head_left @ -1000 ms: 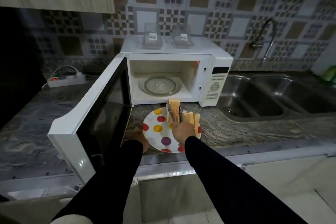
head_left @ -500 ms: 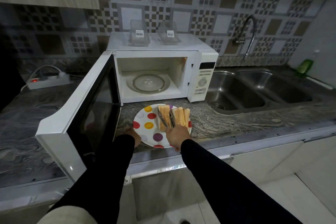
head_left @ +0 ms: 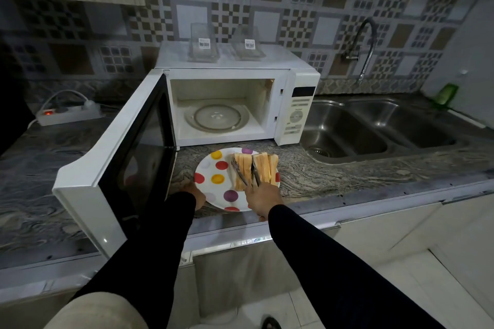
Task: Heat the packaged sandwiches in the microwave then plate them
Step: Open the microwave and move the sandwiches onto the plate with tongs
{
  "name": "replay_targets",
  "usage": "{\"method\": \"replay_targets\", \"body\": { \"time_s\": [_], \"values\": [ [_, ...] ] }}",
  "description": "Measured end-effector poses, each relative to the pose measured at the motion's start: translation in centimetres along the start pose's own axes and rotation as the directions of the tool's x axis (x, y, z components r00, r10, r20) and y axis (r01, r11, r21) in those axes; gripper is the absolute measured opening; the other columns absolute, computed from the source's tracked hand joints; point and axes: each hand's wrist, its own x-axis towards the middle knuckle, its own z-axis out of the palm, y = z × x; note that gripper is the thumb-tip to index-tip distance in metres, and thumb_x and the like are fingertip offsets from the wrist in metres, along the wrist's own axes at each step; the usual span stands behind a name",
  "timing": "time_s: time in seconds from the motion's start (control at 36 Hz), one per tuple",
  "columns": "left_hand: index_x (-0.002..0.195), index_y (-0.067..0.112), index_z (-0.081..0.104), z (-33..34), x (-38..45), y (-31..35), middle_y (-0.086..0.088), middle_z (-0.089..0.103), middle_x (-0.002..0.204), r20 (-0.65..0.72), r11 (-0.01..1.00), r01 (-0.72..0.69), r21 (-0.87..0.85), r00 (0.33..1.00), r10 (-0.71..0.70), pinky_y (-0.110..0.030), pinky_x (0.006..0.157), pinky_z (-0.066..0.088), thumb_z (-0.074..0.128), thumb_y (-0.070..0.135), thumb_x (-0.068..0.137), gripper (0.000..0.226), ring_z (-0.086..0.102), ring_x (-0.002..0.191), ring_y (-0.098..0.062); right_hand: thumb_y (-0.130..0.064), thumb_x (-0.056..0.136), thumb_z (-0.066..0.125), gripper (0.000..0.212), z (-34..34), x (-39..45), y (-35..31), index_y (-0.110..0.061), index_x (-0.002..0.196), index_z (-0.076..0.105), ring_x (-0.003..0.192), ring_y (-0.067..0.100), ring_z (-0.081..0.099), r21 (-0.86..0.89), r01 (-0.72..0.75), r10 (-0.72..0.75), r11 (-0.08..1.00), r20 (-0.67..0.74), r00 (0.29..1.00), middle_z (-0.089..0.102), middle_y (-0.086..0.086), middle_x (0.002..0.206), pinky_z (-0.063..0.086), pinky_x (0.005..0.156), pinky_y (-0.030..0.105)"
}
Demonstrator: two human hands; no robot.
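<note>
A white plate with coloured dots [head_left: 213, 187] sits on the counter in front of the white microwave [head_left: 296, 112]. Two sandwiches lie side by side on its right half: a left sandwich [head_left: 245, 168] and a right sandwich [head_left: 267, 168]. My right hand [head_left: 263, 199] grips metal tongs [head_left: 247, 175] whose arms straddle the left sandwich. At the plate's left rim is my left hand [head_left: 196, 193], holding the edge, partly hidden by my sleeve. The microwave door [head_left: 117, 157] stands wide open and only the glass turntable [head_left: 217, 117] is inside.
Two clear plastic sandwich packages [head_left: 203, 47] stand on top of the microwave. A double steel sink [head_left: 374, 128] with a tap [head_left: 361, 48] lies to the right. A power strip [head_left: 68, 113] rests at the back left. The open door juts out over the counter's front edge.
The tongs lowered the raised sandwich until it lay flat on the plate beside the other one. My view shifted, and both hands stayed at the plate.
</note>
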Motion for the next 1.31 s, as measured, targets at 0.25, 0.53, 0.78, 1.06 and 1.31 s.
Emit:
{"method": "replay_targets", "body": {
  "time_s": [0.25,0.53,0.78,1.06,1.31],
  "values": [
    [0.137,-0.001,0.046,-1.8,0.5,0.2,-0.021,0.047,0.141,-0.016,0.986,0.035,-0.163,0.999,-0.038,-0.037,0.108,0.035,0.027,0.024,0.104,0.045,0.043,0.131,-0.035,-0.043,0.090,0.056,0.045,-0.7,0.3,-0.7,0.002,0.094,0.059,0.088,0.034,0.068,0.057,0.104,-0.099,0.993,-0.073,0.992,0.068,0.016,0.097,0.056,0.070,0.036],
    [0.120,0.007,0.061,-4.6,-2.2,5.9,-0.006,0.067,0.094,-0.063,0.215,-0.096,-0.972,0.986,0.153,-0.030,0.074,0.047,0.023,0.063,0.095,0.072,0.061,0.088,-0.021,-0.046,0.095,0.048,0.050,-1.2,-0.3,-3.3,-0.001,0.116,0.054,0.085,0.024,0.061,0.196,0.327,-0.288,0.925,-0.202,0.936,0.065,0.009,0.092,0.044,0.070,0.028],
    [0.065,0.013,0.049,-6.5,-1.2,7.5,-0.007,0.060,0.061,-0.109,0.112,-0.123,-0.986,0.986,0.126,-0.027,0.060,0.046,0.032,0.060,0.095,0.059,0.055,0.052,-0.018,-0.034,0.094,0.055,0.020,-2.2,-0.2,-4.6,-0.016,0.105,0.055,0.055,0.012,0.054,0.414,0.296,-0.358,0.861,0.078,0.930,0.059,-0.001,0.079,0.042,0.042,0.020],
    [0.072,0.015,0.052,-7.4,1.6,6.8,-0.002,0.056,0.065,-0.195,0.145,-0.190,-0.971,0.980,-0.024,-0.031,0.070,0.043,0.024,0.067,0.093,0.062,0.054,0.066,-0.018,-0.033,0.085,0.071,0.030,-3.4,0.8,-3.0,-0.012,0.068,0.057,0.059,0.016,0.053,0.371,0.260,-0.356,0.891,0.218,0.909,0.060,0.001,0.066,0.040,0.055,0.025],
    [0.069,0.016,0.050,-7.2,2.3,7.5,-0.003,0.056,0.063,-0.154,0.161,-0.150,-0.975,0.988,-0.009,-0.032,0.076,0.044,0.025,0.066,0.093,0.062,0.056,0.073,-0.024,-0.044,0.089,0.062,0.044,-4.0,1.0,-4.0,-0.002,0.078,0.066,0.062,0.016,0.058,0.333,0.302,-0.371,0.893,0.166,0.914,0.069,0.021,0.082,0.049,0.064,0.028]
  ]
}}
